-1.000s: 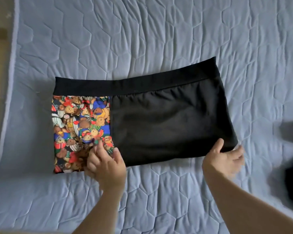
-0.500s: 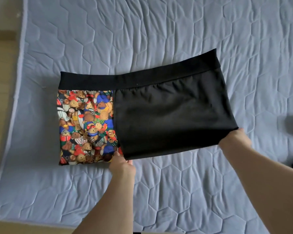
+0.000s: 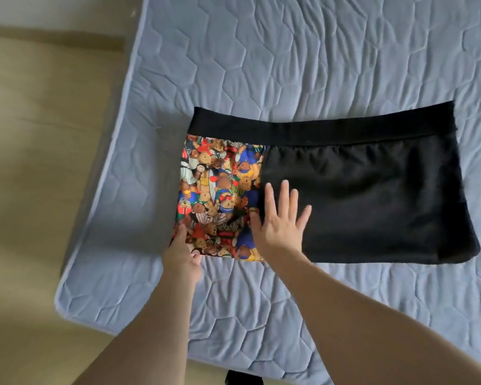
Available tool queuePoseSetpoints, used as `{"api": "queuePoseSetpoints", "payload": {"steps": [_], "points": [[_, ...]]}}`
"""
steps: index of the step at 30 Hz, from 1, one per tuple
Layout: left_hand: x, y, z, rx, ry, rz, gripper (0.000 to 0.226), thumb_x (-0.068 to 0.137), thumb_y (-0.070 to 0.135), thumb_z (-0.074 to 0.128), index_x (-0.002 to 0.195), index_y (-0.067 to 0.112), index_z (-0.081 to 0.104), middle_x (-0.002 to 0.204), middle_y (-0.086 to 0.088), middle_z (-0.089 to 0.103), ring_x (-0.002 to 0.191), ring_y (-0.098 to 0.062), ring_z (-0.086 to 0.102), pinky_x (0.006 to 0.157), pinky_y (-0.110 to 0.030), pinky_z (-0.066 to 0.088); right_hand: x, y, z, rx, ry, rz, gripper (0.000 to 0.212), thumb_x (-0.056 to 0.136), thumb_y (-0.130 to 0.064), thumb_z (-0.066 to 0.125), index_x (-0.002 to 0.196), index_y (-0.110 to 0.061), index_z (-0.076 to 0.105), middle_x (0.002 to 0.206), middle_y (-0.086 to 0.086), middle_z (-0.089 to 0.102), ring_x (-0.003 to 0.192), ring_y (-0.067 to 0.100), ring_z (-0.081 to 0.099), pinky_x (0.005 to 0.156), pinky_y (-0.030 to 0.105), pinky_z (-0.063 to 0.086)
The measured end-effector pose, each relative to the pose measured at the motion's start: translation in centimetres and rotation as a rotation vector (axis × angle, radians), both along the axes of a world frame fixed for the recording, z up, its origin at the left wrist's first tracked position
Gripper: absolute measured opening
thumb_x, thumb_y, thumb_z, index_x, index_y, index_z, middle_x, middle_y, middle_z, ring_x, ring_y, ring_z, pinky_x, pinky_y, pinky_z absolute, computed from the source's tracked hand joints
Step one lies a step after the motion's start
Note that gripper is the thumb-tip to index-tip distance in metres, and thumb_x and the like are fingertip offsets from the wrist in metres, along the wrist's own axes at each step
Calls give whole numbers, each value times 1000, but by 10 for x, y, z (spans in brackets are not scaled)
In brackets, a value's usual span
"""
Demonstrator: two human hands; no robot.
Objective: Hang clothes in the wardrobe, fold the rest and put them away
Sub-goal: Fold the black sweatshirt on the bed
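A: The black skirt (image 3: 358,195) is lying flat on the quilted blue mattress (image 3: 289,59), waistband (image 3: 317,126) running along its far edge, and a bright teddy-bear print panel (image 3: 217,198) is making up its left part.

B: And the hands?

A: The right hand (image 3: 279,220) is resting palm-down on the black fabric, just beside the seam with the print, fingers straight and spread, gripping nothing. The left hand (image 3: 182,257) is sitting at the near-left corner of the print panel, thumb lying on top of the fabric and fingers curled at the hem, so it looks to be pinching that corner.

B: Anything around it?

A: The skirt is sitting nearer the mattress's left edge, and pale yellowish floor (image 3: 39,162) is showing beyond that edge. A small dark object (image 3: 243,377) is peeking in at the bottom of the view; I cannot tell what it is.
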State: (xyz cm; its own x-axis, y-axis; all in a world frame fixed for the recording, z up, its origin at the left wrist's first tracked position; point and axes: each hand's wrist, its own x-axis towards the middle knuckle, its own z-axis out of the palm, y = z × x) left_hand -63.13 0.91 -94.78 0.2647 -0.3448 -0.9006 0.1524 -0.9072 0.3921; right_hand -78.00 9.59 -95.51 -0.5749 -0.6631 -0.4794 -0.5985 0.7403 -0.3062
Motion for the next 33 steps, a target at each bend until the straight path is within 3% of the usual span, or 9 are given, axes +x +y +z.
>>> {"api": "queuePoseSetpoints", "payload": {"steps": [4,10,13,17,19,21,23,27,33], "points": [[12,-11,0,-101,-128,-85,18,95,36,56,101,18,55,75,2,54,65,-11,50,62,-27,46,3,-30,-21,191,-20,219,64,93,-65,14,147,-43,-13,156,-10,-21,144,23,-20,108,65,-11],[50,-36,-13,-39,-116,-429,19,93,27,60,105,12,60,98,-7,60,79,-15,59,61,-27,55,-28,-35,-28,234,121,60,70,91,-67,14,149,-38,-12,156,-6,-24,145,25,-19,108,68,-3],[43,-55,-8,-31,-163,-732,74,70,61,65,121,9,59,113,-11,65,98,-24,63,71,-28,51,-22,-45,-24,170,231,272,69,91,-66,14,146,-39,-17,156,-5,-25,144,25,-19,107,68,-4],[15,-87,4,-70,-277,-1043,69,76,75,54,94,9,66,68,-4,60,64,-18,56,57,-28,37,-40,-78,-33,200,154,253,66,93,-63,17,147,-40,-14,157,-7,-20,145,26,-15,110,63,-4],[2,-102,4,-82,-233,-1064,83,73,77,56,119,7,60,86,-5,70,79,-22,60,67,-29,43,-53,-88,-31,167,174,306,61,95,-57,26,150,-36,8,159,-2,2,144,29,6,114,58,6],[-10,-115,6,-105,-182,-1022,102,72,74,61,142,4,37,134,-12,55,119,-30,52,93,-39,42,-64,-93,-24,31,348,403,52,94,-49,33,142,-30,34,148,3,30,131,29,30,112,53,19],[-18,-123,9,-161,-115,-956,91,79,62,65,143,4,35,141,-10,47,127,-28,45,102,-39,34,-77,-93,-18,-9,371,458,49,93,-43,37,141,-30,36,145,2,31,132,27,28,113,51,18],[-33,-119,26,-334,-74,-950,30,91,42,60,106,15,60,89,4,61,89,-15,59,76,-26,40,-110,-68,-9,-149,118,334,53,93,-27,46,145,-25,34,152,0,24,141,20,20,118,38,10],[-87,-84,83,-442,-261,-1016,30,85,46,57,93,18,60,85,0,66,76,-19,63,66,-31,48,-172,7,17,-155,-67,-253,38,91,-21,43,127,-17,54,140,-1,39,124,23,43,99,41,43]]}}
